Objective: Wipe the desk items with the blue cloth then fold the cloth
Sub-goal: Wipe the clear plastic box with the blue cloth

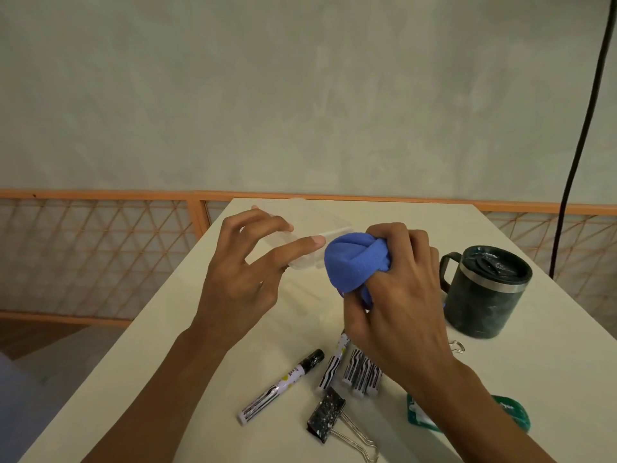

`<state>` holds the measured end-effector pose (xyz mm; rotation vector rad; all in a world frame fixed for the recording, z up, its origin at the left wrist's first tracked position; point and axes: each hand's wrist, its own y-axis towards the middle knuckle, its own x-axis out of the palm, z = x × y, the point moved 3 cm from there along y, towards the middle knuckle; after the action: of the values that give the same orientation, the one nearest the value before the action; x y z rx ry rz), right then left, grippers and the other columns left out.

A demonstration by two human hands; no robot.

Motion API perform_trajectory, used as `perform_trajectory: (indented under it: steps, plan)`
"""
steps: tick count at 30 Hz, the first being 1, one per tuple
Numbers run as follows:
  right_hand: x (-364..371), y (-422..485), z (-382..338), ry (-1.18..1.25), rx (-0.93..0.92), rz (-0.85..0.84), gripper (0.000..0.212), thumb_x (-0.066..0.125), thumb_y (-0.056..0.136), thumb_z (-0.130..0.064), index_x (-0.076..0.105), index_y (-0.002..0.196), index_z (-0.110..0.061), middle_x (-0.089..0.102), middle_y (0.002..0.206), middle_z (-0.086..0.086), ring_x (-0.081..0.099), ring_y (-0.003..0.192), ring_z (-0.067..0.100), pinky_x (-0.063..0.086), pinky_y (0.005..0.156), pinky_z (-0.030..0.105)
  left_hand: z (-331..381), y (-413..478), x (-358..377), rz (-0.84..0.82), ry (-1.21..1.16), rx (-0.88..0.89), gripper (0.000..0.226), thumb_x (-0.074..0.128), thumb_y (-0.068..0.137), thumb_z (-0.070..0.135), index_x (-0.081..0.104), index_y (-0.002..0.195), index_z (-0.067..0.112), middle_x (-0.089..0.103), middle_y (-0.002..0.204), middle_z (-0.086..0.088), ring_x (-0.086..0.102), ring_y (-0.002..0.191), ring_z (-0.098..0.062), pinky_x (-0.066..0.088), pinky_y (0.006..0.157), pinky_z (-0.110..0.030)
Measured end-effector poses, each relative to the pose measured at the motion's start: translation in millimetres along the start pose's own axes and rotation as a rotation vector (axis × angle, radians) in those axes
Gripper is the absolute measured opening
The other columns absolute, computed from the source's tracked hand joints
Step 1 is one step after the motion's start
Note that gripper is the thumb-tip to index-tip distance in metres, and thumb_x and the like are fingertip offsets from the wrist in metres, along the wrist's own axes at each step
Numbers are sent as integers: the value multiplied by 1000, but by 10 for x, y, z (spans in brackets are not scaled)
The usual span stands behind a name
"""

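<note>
My right hand [397, 295] grips the bunched blue cloth [354, 262] above the middle of the white desk [200, 362]. The cloth's rounded front touches the near right corner of a clear plastic box [317, 225]. My left hand [240, 272] holds that box, thumb on its near edge and fingers over its top, lifted a little off the desk. Part of the box is hidden behind my left fingers.
A dark mug with a lid [484, 292] stands at the right. Near me lie a patterned marker [283, 385], several more markers [357, 369], a black binder clip [329, 416], a green packet [514, 412] and a small clip [457, 346]. A black cable [581, 128] hangs at the right.
</note>
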<state>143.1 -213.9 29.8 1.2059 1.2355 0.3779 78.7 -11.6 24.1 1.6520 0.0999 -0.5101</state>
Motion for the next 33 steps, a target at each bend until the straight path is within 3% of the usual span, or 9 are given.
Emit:
perform_trajectory:
  steps: [2,7,11,15,18,21,24,28,33]
  plan:
    - [12,-13,-35,61,12,-10,9,73,77,-19,68,83,-13,59,120,8,51,106,31,42,80,51,18,-1,1,-20,8,25,42,67,99,-9,78,129,18,70,122,-15,58,119,-38,49,99,-38]
    - [45,-29,-52,227,89,-33,43,74,91,-58,68,82,-16,54,116,-1,51,110,23,43,91,46,48,4,3,-18,11,65,58,65,88,-23,77,130,15,64,127,-7,55,120,-35,52,104,-50]
    - [60,-18,-5,362,109,-36,17,69,102,-36,77,112,-25,51,118,-8,52,113,21,47,87,50,67,31,-10,9,15,58,64,69,84,-27,76,130,17,69,120,-12,59,116,-38,51,106,-51]
    - [90,-18,2,551,158,-56,19,61,109,-21,75,121,-25,63,125,-9,54,122,26,47,95,47,56,33,-39,32,7,68,58,66,91,-22,75,131,19,68,121,-11,58,117,-37,53,102,-52]
    - [99,-23,29,284,66,-18,19,69,98,-13,73,114,-23,59,124,0,52,114,26,44,87,51,41,31,-28,9,16,79,63,71,87,-23,74,133,19,64,124,-7,57,117,-36,52,106,-51]
    - [108,-24,61,1,-4,-34,36,81,67,2,69,99,-11,59,122,11,49,109,33,42,80,52,58,10,21,-48,38,81,68,76,83,-23,74,134,21,69,122,-9,57,117,-35,45,114,-42]
    - [67,4,114,-129,12,-63,36,81,57,7,71,90,-4,62,124,15,49,110,37,39,82,50,49,10,19,-64,43,62,54,74,89,-17,77,131,17,68,123,-9,55,118,-34,46,104,-35]
    - [32,17,168,-210,69,-50,34,80,58,7,71,90,-1,62,126,15,50,111,39,38,84,52,75,21,43,-59,29,55,33,67,103,1,77,130,15,69,124,-10,55,117,-34,50,93,-35]
    - [121,-35,57,-52,101,-15,39,70,54,12,69,90,-3,61,122,14,47,108,35,36,79,48,73,-25,82,-56,-12,9,43,62,100,-8,75,133,17,69,121,-11,57,114,-38,52,93,-37]
